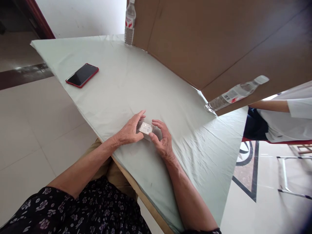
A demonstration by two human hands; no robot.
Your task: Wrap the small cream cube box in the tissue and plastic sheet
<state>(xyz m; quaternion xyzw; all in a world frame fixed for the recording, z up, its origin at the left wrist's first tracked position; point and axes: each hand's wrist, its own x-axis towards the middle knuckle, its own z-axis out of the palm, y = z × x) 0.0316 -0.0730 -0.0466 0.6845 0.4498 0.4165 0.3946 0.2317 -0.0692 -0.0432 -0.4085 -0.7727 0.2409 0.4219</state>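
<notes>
A small pale box point(146, 128) with a printed label and a shiny, clear-looking wrap lies flat on the tablecloth, between my two hands. My left hand point(131, 130) curves around its left side, with the thumb and fingers spread apart. On the opposite side is my right hand point(163, 139), fingers also apart, its thumb tip at the box's lower right corner. Whether that thumb presses on the box or only lies beside it I cannot tell. Neither hand is closed around the box.
A pale green cloth covers the table point(117, 78). A red-cased phone point(83, 75) lies at the left. One water bottle point(130, 24) stands at the back, another water bottle point(234, 95) at the right, both against a brown cardboard panel point(195, 39). Another person's arm point(270, 105) shows beyond.
</notes>
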